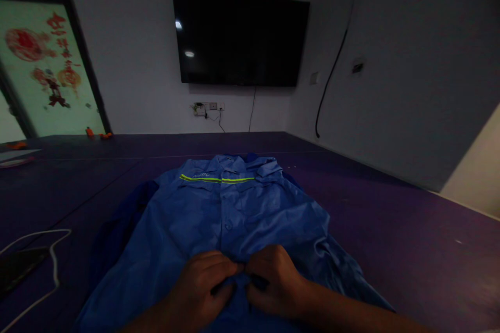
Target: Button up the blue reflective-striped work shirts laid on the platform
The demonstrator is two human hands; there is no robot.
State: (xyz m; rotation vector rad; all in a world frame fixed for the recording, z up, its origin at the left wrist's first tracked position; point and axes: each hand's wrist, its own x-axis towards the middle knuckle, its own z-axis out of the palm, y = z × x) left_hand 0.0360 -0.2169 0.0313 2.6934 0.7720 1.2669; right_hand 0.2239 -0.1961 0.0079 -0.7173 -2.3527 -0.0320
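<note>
A blue work shirt (183, 218) with a yellow-green stripe across its chest lies front up on the purple surface, collar pointing away from me. My left hand (207, 281) is closed on the shirt's front placket, low down. Right beside it, my right hand (275, 281) pinches the same front edge, the fingers of both hands almost touching. One button (228, 226) shows on the placket above my hands. Whatever lies between my fingertips is hidden. Darker blue cloth (125, 213) shows from under the shirt on the left.
A dark flat device (23, 268) and a white cable (55, 265) lie at the left. Small orange objects (105, 136) sit by the glass door (50, 67). A television (242, 36) hangs on the far wall, and a black cable (332, 73) dangles along the right wall.
</note>
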